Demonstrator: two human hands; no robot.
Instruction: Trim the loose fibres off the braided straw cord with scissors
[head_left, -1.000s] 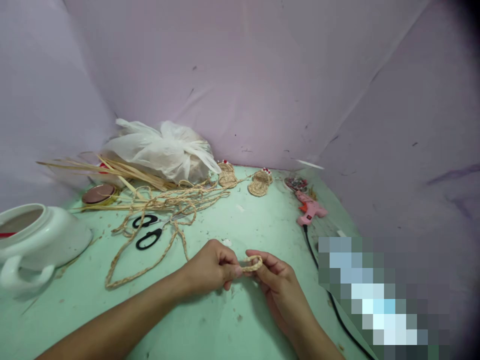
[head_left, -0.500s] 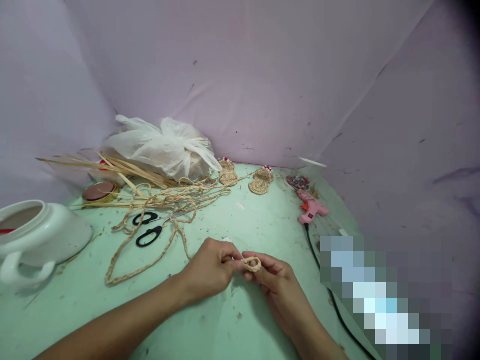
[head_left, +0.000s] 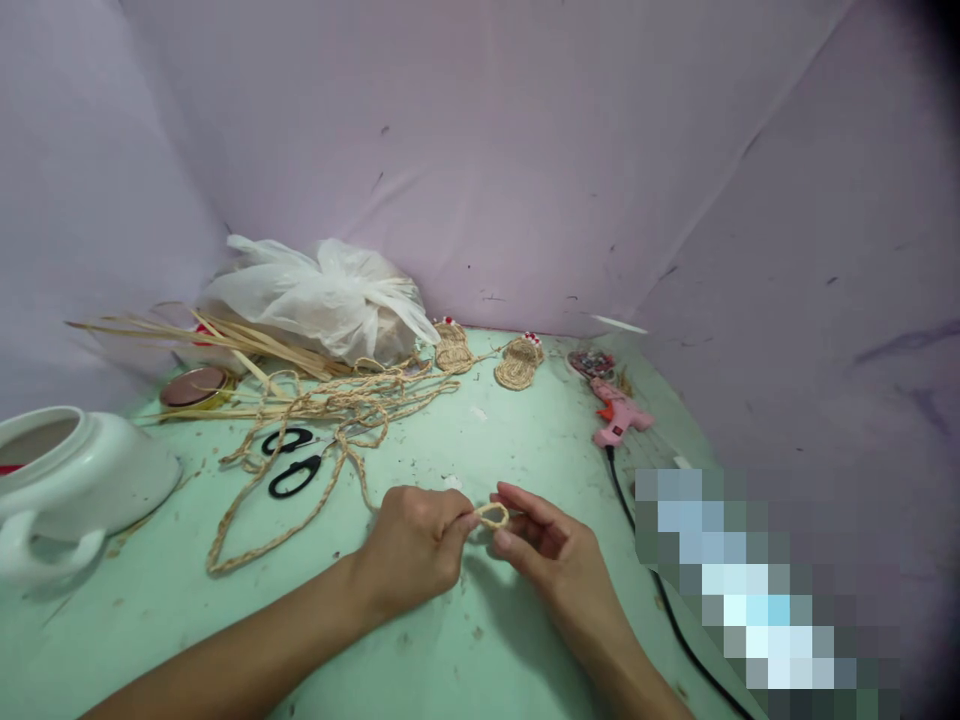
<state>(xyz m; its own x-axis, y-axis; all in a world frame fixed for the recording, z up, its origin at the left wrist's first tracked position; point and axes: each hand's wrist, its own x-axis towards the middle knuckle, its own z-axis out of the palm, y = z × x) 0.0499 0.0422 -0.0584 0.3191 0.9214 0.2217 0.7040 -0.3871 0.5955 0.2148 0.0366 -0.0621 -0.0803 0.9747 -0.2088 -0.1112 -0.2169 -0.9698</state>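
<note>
My left hand (head_left: pixel 420 535) is closed, thumb and forefinger pinching the end of a braided straw cord. A small loop of the braid (head_left: pixel 493 516) sticks out to the right of that pinch. Around the loop's far end, the thumb and fingers of my right hand (head_left: pixel 551 545) are spread; whether they touch it is hard to tell. The long braided cord (head_left: pixel 259 558) runs from behind my left hand in a wide curve to a tangled heap on the table. Black-handled scissors (head_left: pixel 294 477) lie within that curve, their blades partly covered by braid.
Two small woven slippers (head_left: pixel 519 364) with red and white beads sit at the back, near a white plastic bag (head_left: pixel 322 300) and straw strips (head_left: pixel 262 340). A pink glue gun (head_left: pixel 621 415) with a black cable lies right. A white pot (head_left: pixel 112 475) and round tin (head_left: pixel 193 387) stand left.
My right thumb and fingers have opened away from the loop. The loop now looks narrower, and my left hand keeps its pinch on the braid.
</note>
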